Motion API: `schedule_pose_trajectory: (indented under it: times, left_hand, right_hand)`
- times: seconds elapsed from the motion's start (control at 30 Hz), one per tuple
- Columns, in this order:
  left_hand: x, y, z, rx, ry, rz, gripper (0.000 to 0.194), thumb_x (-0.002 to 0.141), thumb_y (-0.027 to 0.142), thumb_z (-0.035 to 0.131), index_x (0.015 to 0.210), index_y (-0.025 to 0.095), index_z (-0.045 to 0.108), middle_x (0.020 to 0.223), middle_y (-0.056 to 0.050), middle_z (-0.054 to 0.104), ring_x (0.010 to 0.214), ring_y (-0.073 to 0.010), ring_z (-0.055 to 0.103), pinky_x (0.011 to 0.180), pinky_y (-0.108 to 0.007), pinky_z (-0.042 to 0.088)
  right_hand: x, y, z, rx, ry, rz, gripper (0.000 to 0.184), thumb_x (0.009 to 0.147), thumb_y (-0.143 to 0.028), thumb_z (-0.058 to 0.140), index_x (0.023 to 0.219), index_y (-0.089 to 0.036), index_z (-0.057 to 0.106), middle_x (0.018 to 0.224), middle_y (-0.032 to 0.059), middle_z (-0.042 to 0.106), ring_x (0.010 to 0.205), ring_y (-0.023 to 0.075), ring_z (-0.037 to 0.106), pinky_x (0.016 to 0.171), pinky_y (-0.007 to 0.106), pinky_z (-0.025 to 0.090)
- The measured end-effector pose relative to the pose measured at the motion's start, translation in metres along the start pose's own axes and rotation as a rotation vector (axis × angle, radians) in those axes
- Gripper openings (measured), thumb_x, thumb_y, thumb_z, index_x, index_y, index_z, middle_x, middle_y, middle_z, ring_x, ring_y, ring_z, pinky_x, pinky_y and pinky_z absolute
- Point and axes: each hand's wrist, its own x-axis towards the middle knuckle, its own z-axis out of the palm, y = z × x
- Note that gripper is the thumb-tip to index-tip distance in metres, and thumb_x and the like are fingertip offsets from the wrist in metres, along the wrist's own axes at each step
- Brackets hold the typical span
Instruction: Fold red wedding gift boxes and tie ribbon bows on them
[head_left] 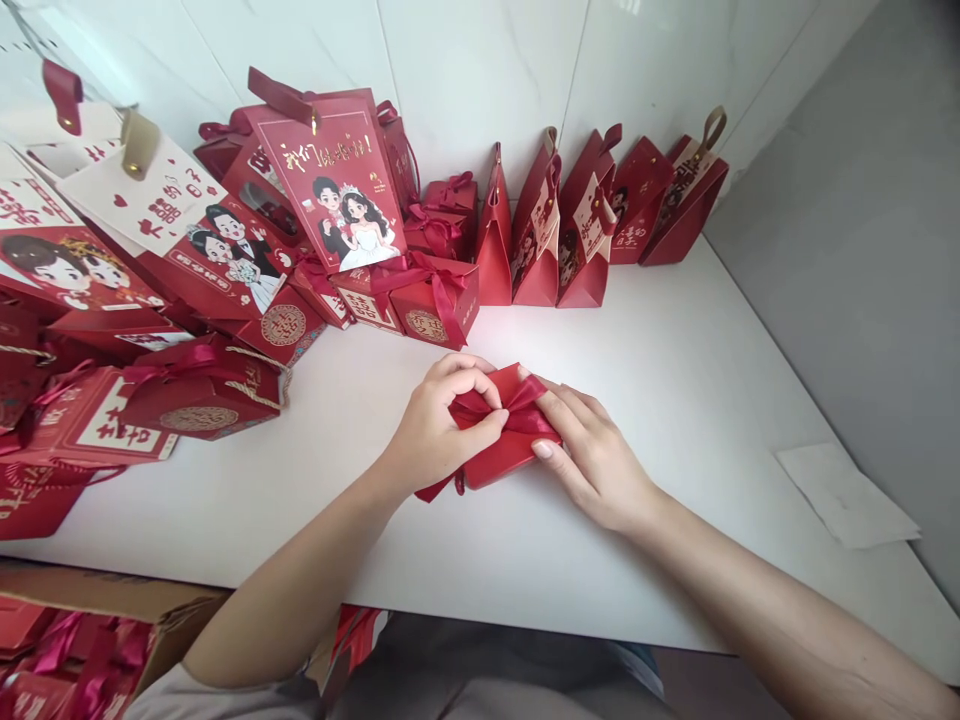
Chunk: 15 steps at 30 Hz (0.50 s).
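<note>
A small red gift box (501,455) with a red satin ribbon (517,408) lies on the white table (675,400) in front of me. My left hand (439,420) is curled over the box's left side, its fingers pinching the ribbon bow. My right hand (592,455) rests on the box's right side, fingers pressed against the ribbon and the box edge. A ribbon tail (435,490) hangs out below the box toward me.
Several red gift boxes and bags stand along the wall, among them a tall bag with a cartoon couple (337,190) and a ribboned box (431,295). More boxes pile at the left (202,390). A cardboard carton (90,630) sits below the table edge. A white paper (844,495) lies at the right.
</note>
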Motion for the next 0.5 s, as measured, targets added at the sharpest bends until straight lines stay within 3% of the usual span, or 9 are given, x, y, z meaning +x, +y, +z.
schedule_pose_trajectory:
  times: [0.13,0.27,0.37,0.5]
  left_hand:
    - [0.001,0.0,0.0,-0.006,-0.022,0.004,0.003,0.081,0.02,0.065,0.079,0.018,0.062,0.114,-0.006,0.058,0.11,-0.0203,0.06,0.102,-0.036,0.046]
    - [0.002,-0.002,-0.003,-0.014,-0.034,0.015,0.006,0.082,0.022,0.066,0.079,0.018,0.062,0.114,-0.006,0.058,0.112,-0.02,0.059,0.103,-0.034,0.044]
    - [0.004,-0.008,-0.015,-0.094,-0.134,0.063,0.012,0.085,0.029,0.067,0.091,0.019,0.064,0.122,-0.008,0.058,0.119,-0.0215,0.057,0.107,-0.035,0.042]
    - [0.009,-0.02,-0.036,-0.262,-0.287,0.049,0.023,0.092,0.037,0.055,0.108,0.022,0.06,0.139,-0.01,0.054,0.129,-0.0246,0.053,0.105,-0.036,0.045]
  right_hand:
    - [0.001,-0.003,-0.001,0.174,-0.026,0.068,0.049,0.106,-0.044,0.034,0.152,-0.028,0.036,0.157,0.0077,0.041,0.139,0.0263,0.048,0.111,0.048,0.046]
    - [0.005,-0.006,-0.006,0.389,-0.039,0.13,0.047,0.105,-0.042,0.04,0.15,-0.03,0.041,0.154,0.005,0.047,0.139,0.0247,0.048,0.113,0.043,0.046]
    - [0.008,-0.002,-0.014,0.503,-0.031,0.12,0.042,0.103,-0.044,0.043,0.141,-0.03,0.055,0.151,0.0057,0.051,0.139,0.0267,0.049,0.113,0.046,0.045]
    - [0.008,0.005,-0.02,0.593,0.014,0.137,0.034,0.102,-0.046,0.047,0.121,-0.029,0.07,0.146,0.0062,0.055,0.14,0.0285,0.047,0.114,0.05,0.043]
